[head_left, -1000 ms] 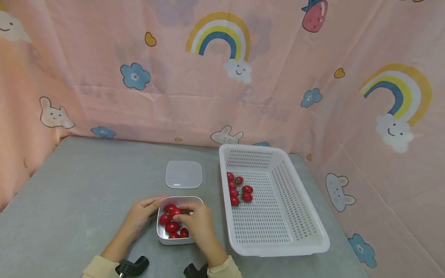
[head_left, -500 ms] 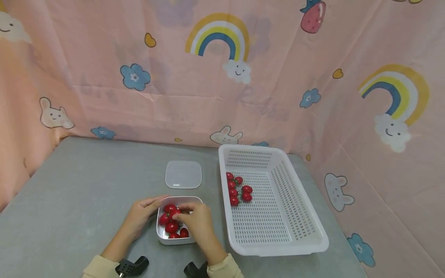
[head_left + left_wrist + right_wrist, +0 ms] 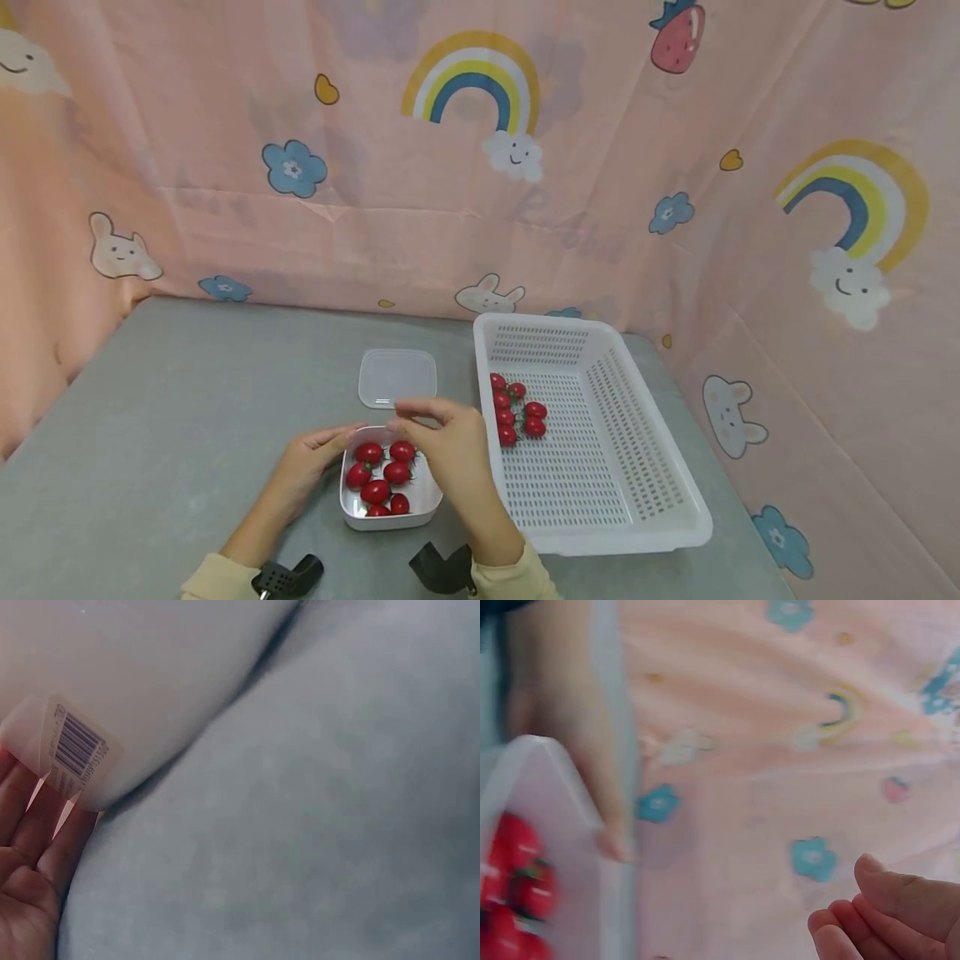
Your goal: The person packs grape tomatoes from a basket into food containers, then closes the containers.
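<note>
A small white box (image 3: 427, 502) on the grey table holds several red cherry tomatoes (image 3: 375, 492). My left hand (image 3: 306, 460) rests against the box's left side, its fingers extended. In the left wrist view those fingers (image 3: 66, 836) lie straight on the wall beside a barcode sticker (image 3: 77, 746). Above the box's far right corner is my right hand (image 3: 459, 446), thumb and fingers apart. The right wrist view shows nothing between its thumb (image 3: 911, 896) and fingers. A white slotted basket (image 3: 592, 537) to the right has more cherry tomatoes (image 3: 535, 427) along its left side.
A translucent lid (image 3: 397, 377) lies flat behind the box. The table (image 3: 187, 417) ends at a pink patterned curtain (image 3: 360, 225) at the back and sides. Black wrist mounts (image 3: 288, 577) sit on both wrists.
My right hand has let go of a cherry tomato in the box and lifted away, up and to the right. The left hand stays against the box.
</note>
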